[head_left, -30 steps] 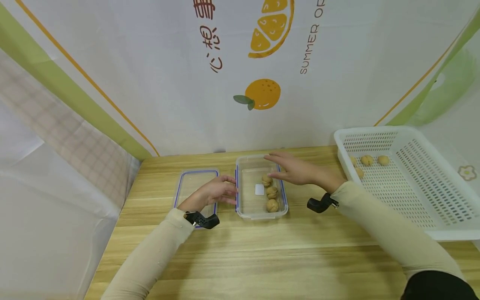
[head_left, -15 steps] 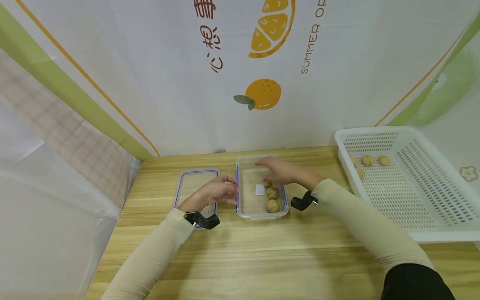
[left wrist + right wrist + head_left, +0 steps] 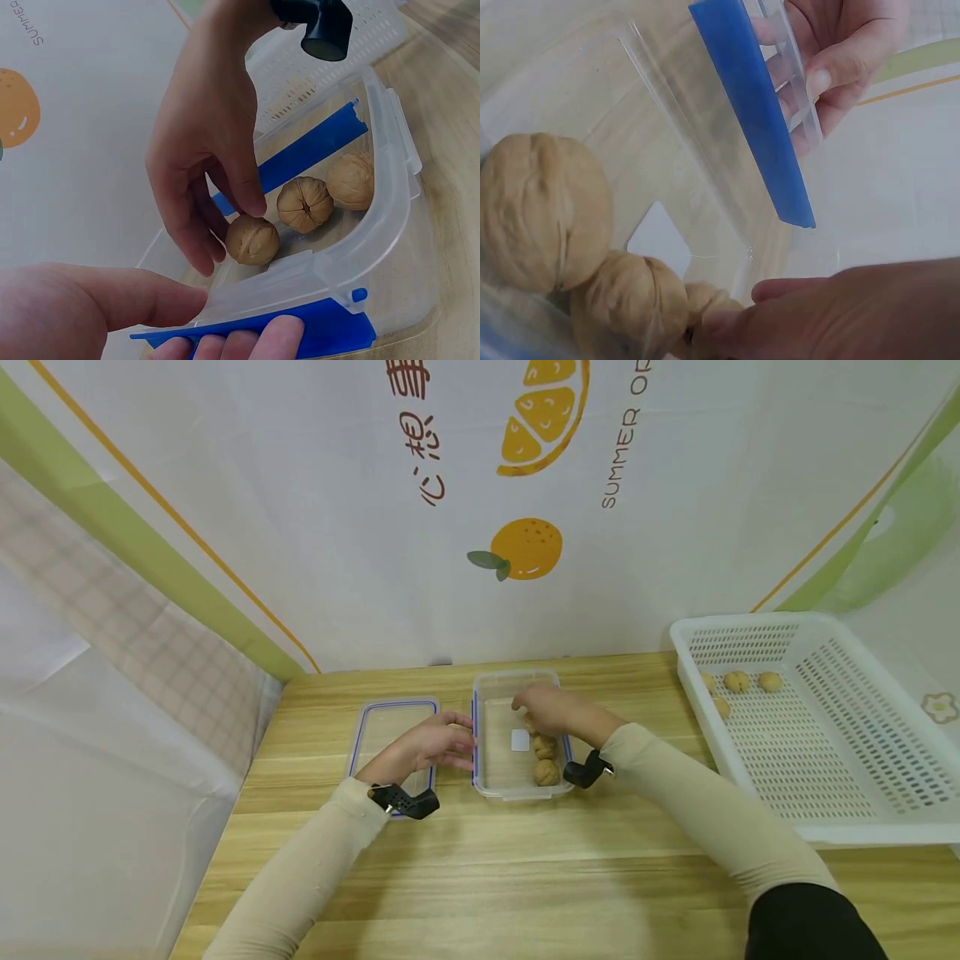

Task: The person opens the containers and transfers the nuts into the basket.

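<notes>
A clear food container (image 3: 498, 777) with blue seals stands on the wooden table, holding a row of three walnuts along its right side. My right hand (image 3: 553, 710) reaches inside and pinches the far walnut (image 3: 253, 240) between thumb and fingers. Beside it lie the middle walnut (image 3: 305, 204) and the near walnut (image 3: 350, 181), untouched by the hand. My left hand (image 3: 431, 746) holds the container's left side flap, its thumb at the clear edge and its fingers below the blue strip (image 3: 322, 330).
A clear lid (image 3: 386, 714) with a blue seal lies left of the container, partly under my left wrist. At the right stands a white perforated basket (image 3: 825, 793) with several walnuts (image 3: 737, 682) at its far left. A printed cloth (image 3: 360, 585) hangs behind the table (image 3: 510, 885).
My right hand has moved left and down into the container, and its spread fingers have closed on the far walnut. The left hand has stayed at the flap.
</notes>
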A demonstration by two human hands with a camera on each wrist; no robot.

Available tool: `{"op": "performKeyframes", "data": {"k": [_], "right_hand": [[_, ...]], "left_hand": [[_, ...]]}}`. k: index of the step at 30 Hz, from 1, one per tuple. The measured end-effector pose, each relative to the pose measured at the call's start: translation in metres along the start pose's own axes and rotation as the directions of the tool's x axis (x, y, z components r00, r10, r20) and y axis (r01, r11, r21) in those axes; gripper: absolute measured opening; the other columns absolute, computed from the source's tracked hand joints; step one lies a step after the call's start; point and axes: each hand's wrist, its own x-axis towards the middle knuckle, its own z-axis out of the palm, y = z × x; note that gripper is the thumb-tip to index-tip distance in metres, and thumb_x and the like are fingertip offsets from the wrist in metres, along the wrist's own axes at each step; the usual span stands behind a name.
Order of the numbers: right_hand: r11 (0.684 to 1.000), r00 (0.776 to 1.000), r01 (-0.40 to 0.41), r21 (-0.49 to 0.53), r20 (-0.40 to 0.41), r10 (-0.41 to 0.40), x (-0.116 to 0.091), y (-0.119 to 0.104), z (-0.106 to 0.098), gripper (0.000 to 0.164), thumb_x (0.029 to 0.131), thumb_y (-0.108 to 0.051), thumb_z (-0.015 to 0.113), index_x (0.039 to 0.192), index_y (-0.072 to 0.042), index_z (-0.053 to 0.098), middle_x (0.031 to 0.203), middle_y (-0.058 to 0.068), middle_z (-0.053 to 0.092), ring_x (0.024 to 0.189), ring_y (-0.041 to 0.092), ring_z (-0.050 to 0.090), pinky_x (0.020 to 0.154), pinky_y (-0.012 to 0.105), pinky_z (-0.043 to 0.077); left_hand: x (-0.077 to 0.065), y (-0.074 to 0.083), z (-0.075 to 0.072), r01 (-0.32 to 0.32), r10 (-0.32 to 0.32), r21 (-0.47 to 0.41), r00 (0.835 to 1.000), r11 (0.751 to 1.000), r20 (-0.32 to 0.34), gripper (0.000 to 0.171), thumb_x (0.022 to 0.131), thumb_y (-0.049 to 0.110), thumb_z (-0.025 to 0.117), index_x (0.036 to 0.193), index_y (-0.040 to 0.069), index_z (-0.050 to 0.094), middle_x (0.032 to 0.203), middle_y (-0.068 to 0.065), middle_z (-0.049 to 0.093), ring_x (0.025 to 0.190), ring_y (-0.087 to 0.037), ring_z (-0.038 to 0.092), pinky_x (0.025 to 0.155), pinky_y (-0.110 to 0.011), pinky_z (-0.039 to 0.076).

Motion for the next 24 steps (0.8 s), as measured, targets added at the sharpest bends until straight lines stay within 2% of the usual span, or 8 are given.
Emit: {"op": "performKeyframes", "data": {"k": [4,9,13,18,24], "right_hand": [[1.000,1.000,-0.005,-0.019,0.004,0.005,0.003,0.000,0.003,0.033,0.099,0.004,0.056,0.130,0.003,0.064,0.134,0.020,0.063,0.126,0.037,0.057,0.109,0.046,0.051],[1.000,1.000,0.011,-0.016,-0.025,-0.011,0.008,-0.001,0.007,0.033,0.093,0.004,0.065,0.126,0.004,0.067,0.127,0.019,0.067,0.120,0.034,0.061,0.105,0.043,0.054],[1.000,0.998,0.016,0.026,-0.061,-0.015,0.010,0.000,0.011,0.033,0.091,0.004,0.066,0.124,0.005,0.068,0.125,0.020,0.067,0.120,0.035,0.061,0.107,0.044,0.053],[0.996,0.995,0.022,0.086,-0.095,-0.014,0.013,0.001,0.014,0.035,0.088,0.006,0.066,0.123,0.006,0.068,0.122,0.018,0.069,0.110,0.030,0.063,0.105,0.043,0.054],[0.989,0.996,0.019,0.144,-0.094,-0.006,0.018,0.002,0.015,0.035,0.089,0.002,0.070,0.123,0.005,0.069,0.125,0.018,0.068,0.120,0.033,0.061,0.108,0.043,0.052]], "left_hand": [[0.000,0.000,0.000,0.000,0.000,0.002,1.000,1.000,0.002,0.049,0.095,-0.004,0.058,0.141,-0.006,0.038,0.117,-0.020,0.054,0.099,-0.027,0.059,0.084,-0.039,0.065],[-0.002,0.001,0.000,0.001,-0.001,0.002,1.000,1.000,0.003,0.049,0.096,-0.003,0.058,0.141,-0.005,0.037,0.118,-0.021,0.054,0.098,-0.027,0.059,0.087,-0.042,0.064],[-0.003,0.001,0.000,0.003,-0.003,0.000,1.000,1.000,0.002,0.049,0.097,-0.002,0.058,0.141,-0.005,0.038,0.120,-0.023,0.054,0.099,-0.028,0.059,0.087,-0.042,0.064],[-0.003,0.001,0.001,0.006,-0.006,-0.005,1.000,1.000,0.005,0.049,0.097,-0.003,0.058,0.141,-0.005,0.037,0.120,-0.022,0.054,0.099,-0.028,0.059,0.086,-0.041,0.065],[-0.004,0.002,0.001,0.002,-0.002,-0.004,1.000,1.000,0.001,0.049,0.096,-0.004,0.057,0.141,-0.005,0.037,0.114,-0.019,0.054,0.099,-0.027,0.059,0.085,-0.040,0.065]]}}
